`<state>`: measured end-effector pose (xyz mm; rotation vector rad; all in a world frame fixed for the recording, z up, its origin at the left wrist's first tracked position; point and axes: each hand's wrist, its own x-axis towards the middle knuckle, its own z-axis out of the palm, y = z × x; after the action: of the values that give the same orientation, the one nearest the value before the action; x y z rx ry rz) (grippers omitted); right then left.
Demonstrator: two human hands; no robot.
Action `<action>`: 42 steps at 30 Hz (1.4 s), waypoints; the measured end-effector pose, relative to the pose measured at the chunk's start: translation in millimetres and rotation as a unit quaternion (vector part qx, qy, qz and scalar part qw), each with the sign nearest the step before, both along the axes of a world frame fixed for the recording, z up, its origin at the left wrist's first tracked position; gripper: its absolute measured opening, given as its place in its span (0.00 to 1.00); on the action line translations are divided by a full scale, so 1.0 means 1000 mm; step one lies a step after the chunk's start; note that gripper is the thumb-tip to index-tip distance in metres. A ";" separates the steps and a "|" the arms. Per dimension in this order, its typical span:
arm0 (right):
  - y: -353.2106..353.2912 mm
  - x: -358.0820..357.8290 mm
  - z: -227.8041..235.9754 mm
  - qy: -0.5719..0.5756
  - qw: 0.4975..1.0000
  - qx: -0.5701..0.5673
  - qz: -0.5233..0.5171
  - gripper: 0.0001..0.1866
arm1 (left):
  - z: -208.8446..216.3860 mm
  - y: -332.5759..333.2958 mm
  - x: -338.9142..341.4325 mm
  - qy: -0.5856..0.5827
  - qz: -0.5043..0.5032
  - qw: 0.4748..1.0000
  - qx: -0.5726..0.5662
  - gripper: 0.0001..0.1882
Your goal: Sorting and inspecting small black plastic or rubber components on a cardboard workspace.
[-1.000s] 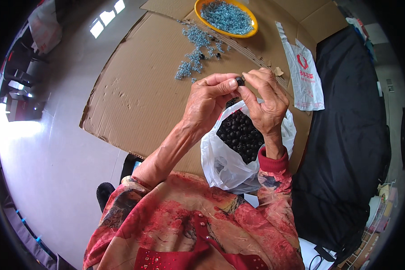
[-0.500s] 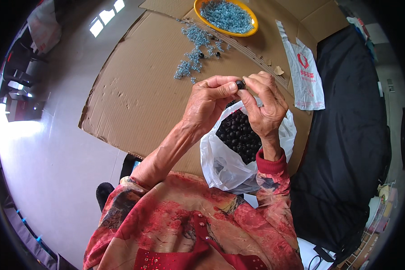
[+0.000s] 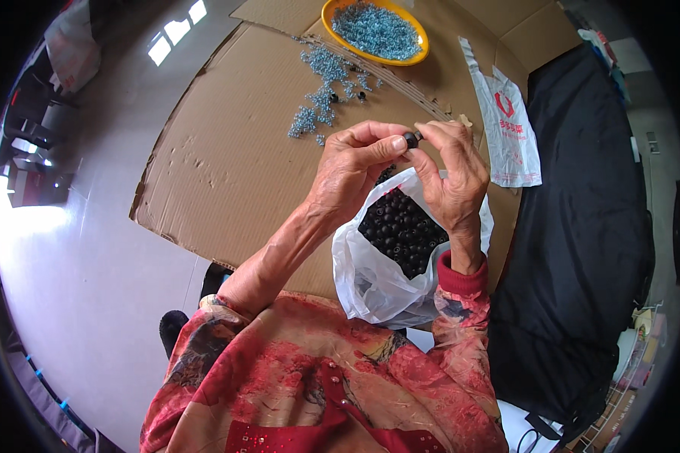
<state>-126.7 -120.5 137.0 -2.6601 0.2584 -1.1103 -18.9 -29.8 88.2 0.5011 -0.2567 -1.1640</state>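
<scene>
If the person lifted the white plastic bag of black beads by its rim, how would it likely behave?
The white plastic bag looks thin and crumpled, so it would probably sag rather than hold its shape. The black beads fill its lower part, so the weight would likely hang low. Its mouth gapes open below the left hand and right hand, so tilting may spill the round beads, which would roll.

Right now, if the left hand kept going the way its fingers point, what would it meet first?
The left hand points right, at the small black piece it pinches, with the right hand fingertips directly behind it. Depth is unclear, but they look touching.
</scene>
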 end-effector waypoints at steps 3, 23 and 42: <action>0.002 -0.001 0.003 0.026 0.999 -0.039 0.008 0.16 | 0.002 0.001 0.000 -0.005 -0.003 1.000 0.015 0.08; 0.007 -0.002 -0.006 -0.033 0.995 -0.079 0.049 0.13 | 0.006 0.008 -0.007 -0.005 0.017 0.999 0.036 0.08; -0.016 -0.054 -0.015 0.246 0.963 0.105 0.016 0.09 | -0.061 0.041 0.032 -0.107 0.094 0.972 0.189 0.10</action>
<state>-180.5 -136.7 122.1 -2.6874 0.3958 -0.3661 13.3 11.7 26.7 0.9701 -0.1670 -0.9758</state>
